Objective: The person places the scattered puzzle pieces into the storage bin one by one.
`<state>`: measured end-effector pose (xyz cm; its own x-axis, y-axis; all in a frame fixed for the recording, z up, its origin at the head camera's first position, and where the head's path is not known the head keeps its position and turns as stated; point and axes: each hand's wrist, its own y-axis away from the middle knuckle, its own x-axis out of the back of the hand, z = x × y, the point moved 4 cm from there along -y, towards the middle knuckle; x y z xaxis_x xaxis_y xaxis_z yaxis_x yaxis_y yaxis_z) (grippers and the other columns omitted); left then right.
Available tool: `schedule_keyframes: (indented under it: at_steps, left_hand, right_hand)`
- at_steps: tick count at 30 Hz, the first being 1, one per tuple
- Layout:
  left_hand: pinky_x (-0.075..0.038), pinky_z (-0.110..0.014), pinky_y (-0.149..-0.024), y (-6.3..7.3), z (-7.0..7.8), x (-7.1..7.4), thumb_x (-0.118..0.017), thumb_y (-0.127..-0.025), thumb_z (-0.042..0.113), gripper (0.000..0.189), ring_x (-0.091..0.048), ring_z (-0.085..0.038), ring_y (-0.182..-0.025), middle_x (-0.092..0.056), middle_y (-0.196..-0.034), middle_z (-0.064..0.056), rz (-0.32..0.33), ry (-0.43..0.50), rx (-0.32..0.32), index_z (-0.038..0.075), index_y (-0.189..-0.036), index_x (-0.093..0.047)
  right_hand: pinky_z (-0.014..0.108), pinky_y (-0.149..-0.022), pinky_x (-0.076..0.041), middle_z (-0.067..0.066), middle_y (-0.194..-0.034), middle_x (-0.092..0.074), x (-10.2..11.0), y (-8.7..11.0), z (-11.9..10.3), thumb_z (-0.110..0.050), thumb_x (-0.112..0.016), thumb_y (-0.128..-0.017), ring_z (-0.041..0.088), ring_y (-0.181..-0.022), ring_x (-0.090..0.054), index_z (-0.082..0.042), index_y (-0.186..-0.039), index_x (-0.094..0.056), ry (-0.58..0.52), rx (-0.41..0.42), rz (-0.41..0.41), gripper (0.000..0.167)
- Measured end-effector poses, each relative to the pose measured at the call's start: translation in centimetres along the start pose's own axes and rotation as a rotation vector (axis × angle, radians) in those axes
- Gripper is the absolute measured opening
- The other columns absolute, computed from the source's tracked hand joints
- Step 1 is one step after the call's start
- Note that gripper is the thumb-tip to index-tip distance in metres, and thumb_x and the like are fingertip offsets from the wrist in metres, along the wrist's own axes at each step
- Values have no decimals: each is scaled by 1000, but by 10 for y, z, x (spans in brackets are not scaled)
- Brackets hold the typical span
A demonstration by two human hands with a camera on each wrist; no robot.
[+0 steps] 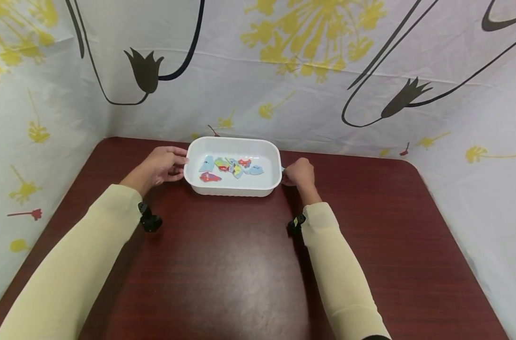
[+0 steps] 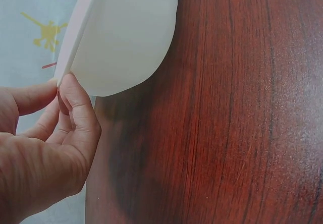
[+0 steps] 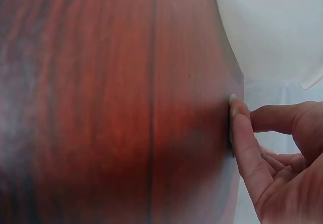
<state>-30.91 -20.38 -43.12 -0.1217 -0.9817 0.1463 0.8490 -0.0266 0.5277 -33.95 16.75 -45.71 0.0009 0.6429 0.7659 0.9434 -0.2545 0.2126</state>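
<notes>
A white plastic basin (image 1: pixel 232 191) stands near the far edge of the table, with several flat, colourful puzzle pieces (image 1: pixel 210 177) lying in it. My left hand (image 1: pixel 164 165) is at its left end; in the left wrist view, thumb and fingers pinch the rim (image 2: pixel 75 40). Beside the right end, my right hand (image 1: pixel 299 174) is low at the table, fingers curled. A sliver of a light blue piece (image 1: pixel 283 169) shows at its fingertips, mostly hidden by the hand. In the right wrist view the fingertips (image 3: pixel 239 107) are right at the tabletop, below the basin wall (image 3: pixel 272 32).
The dark red-brown wooden table (image 1: pixel 224 264) reaches to a white cloth (image 1: pixel 224 94) with yellow flowers and dark tulips, hanging behind and at both sides. A small black camera (image 1: pixel 149 218) is strapped to the left wrist, another camera (image 1: pixel 296 224) to the right.
</notes>
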Motion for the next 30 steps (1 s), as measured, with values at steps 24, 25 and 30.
schedule_keyframes:
  at_steps: [24,25,30]
  left_hand:
    - [-54,-25,-67,0,0,0,-55,-99,17,39,-55,-14,-75,-54,-107,-7,5,5,-6,11,-137,-48]
    - [-54,-25,-67,0,0,0,-56,-99,17,39,-55,-15,-75,-54,-107,-7,5,7,-4,11,-137,-48]
    - [-54,-25,-68,1,0,0,-56,-99,18,40,-54,-15,-76,-53,-111,-7,3,6,4,12,-138,-47]
  right_hand:
    - [28,-60,-57,12,-93,-71,4,10,-4,-14,-65,-88,20,-71,-69,-6,-87,-71,-12,38,24,10]
    - [29,-63,-58,13,-98,-70,4,9,-3,-13,-65,-88,22,-75,-69,-5,-93,-71,-51,36,10,11]
    - [35,-73,-59,18,-104,-66,5,3,-1,-4,-62,-88,28,-88,-68,-2,-109,-67,-239,3,-59,22]
